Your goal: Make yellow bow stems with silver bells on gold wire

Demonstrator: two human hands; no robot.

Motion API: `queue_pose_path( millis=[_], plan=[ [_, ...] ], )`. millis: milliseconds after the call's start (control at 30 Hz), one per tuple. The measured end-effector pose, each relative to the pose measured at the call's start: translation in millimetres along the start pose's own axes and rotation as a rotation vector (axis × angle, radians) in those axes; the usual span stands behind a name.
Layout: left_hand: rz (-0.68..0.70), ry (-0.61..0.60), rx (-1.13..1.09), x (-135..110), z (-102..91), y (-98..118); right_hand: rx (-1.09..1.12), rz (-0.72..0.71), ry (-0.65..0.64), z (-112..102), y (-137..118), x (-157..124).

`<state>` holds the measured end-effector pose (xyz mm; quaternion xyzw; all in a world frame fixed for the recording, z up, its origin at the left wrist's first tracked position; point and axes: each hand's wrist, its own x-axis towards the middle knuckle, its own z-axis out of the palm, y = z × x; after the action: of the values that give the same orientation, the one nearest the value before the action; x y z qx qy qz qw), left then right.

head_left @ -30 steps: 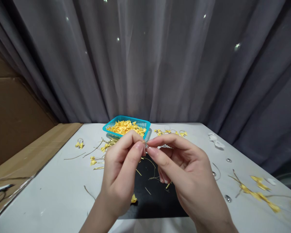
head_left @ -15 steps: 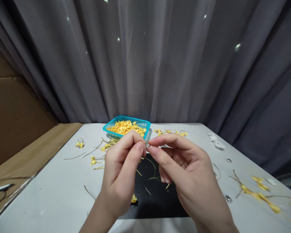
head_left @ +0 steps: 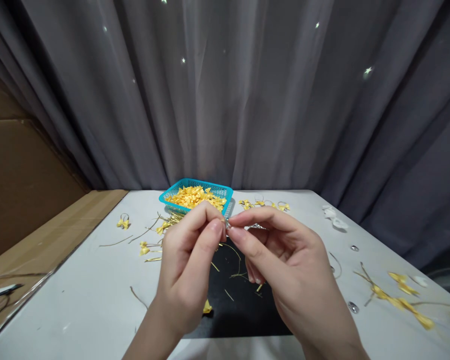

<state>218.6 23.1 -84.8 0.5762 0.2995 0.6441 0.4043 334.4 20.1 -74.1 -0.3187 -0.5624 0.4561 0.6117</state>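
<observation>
My left hand [head_left: 192,260] and my right hand [head_left: 285,265] meet above a black mat [head_left: 243,305], fingertips almost touching. Between them is a small silvery piece [head_left: 227,223], too small and too covered to name. The right thumb and index finger pinch it from one side. On the other side, the left thumb presses against the bent index finger, gripping its near end. Just beyond the right fingers, another shiny silver item [head_left: 258,226] shows in part. Loose gold twist ties [head_left: 230,250] lie on the mat under the hands.
A blue basket [head_left: 165,195] of yellow ribbon bows stands at the back. More yellow bows with ties [head_left: 123,222] lie around the white table [head_left: 97,290]. To the right are small silver pieces [head_left: 353,307], white pieces [head_left: 337,222] and a yellow ribbon strip [head_left: 401,302]. Cardboard [head_left: 30,160] borders the left.
Both hands stay almost in place. The right fingertips have shifted very slightly at the small silvery piece.
</observation>
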Motion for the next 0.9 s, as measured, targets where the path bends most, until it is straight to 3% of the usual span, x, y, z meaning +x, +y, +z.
queue_pose_path(
  millis=[100,400,900],
  plan=[
    [0.013,0.017,-0.022,-0.6,1.1,-0.1,-0.001,0.0,0.003,-0.7,0.5,0.2],
    [0.026,-0.093,0.0,0.0,-3.5,-1.4,0.047,-0.027,-0.021,-0.6,0.2,-1.2],
    [0.061,-0.055,0.095,-0.1,-6.6,-2.4,0.009,-0.046,-0.015,-1.5,2.4,-1.0]
  ],
)
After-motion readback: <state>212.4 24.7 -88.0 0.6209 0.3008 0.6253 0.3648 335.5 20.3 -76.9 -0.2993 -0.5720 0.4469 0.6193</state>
